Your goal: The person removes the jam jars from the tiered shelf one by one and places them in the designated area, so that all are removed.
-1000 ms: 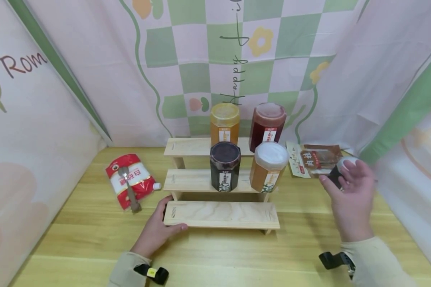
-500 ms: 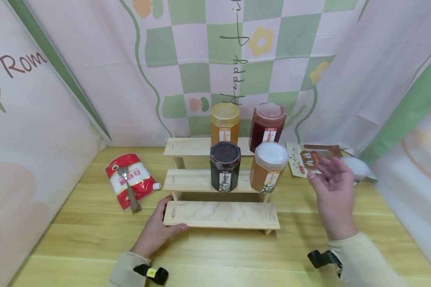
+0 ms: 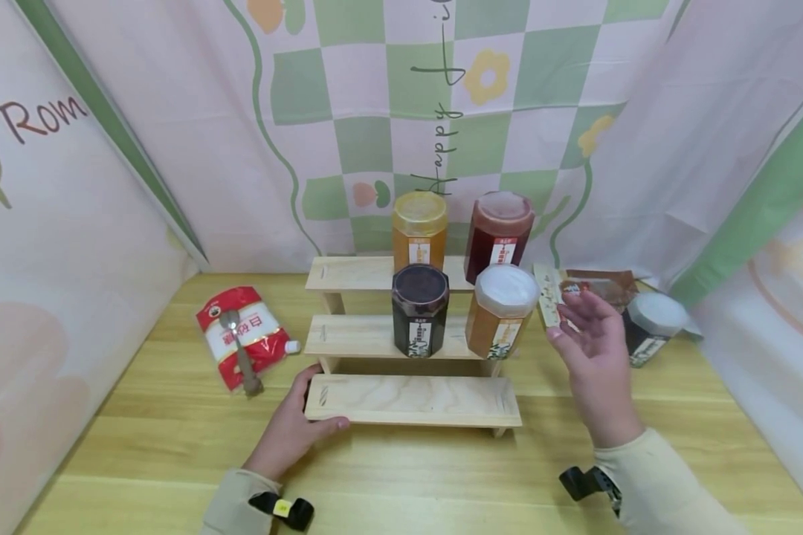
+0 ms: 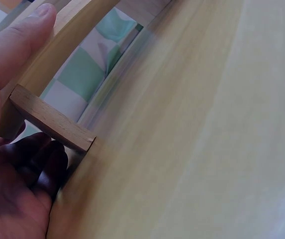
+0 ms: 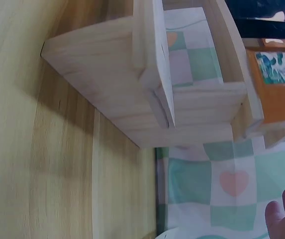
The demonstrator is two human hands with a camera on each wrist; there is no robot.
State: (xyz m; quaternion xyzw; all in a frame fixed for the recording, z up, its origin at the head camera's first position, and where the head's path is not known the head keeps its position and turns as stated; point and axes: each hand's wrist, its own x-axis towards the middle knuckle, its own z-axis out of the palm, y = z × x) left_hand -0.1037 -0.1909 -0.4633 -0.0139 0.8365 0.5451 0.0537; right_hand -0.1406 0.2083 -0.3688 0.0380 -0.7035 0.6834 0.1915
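My left hand (image 3: 296, 425) grips the left end of the lowest step of a three-tier wooden display stand (image 3: 408, 397), its thumb (image 4: 25, 42) on the board and its fingers curled beneath near the leg. My right hand (image 3: 598, 364), holding nothing, is raised right of the stand with fingers loosely bent. It is nearest to an amber jar (image 3: 491, 334) with a white lid and a dark jar (image 3: 642, 349) with a pale lid on the table. A near-black jar (image 3: 418, 334) shares the middle tier with the amber one. Behind them, a yellow jar (image 3: 418, 241) and a red jar (image 3: 498, 253) stand on top.
At left lies a red-and-white bag (image 3: 254, 364) with a spoon (image 3: 239, 349) on it. A brown-and-cream food packet (image 3: 616, 282) lies behind my right hand. Patterned curtains (image 3: 361, 89) hang behind and at both sides of the table (image 3: 408, 483).
My right hand has moved left from the dark jar at the right, leaving it standing on the table. My left hand keeps its grip on the stand, which has not moved.
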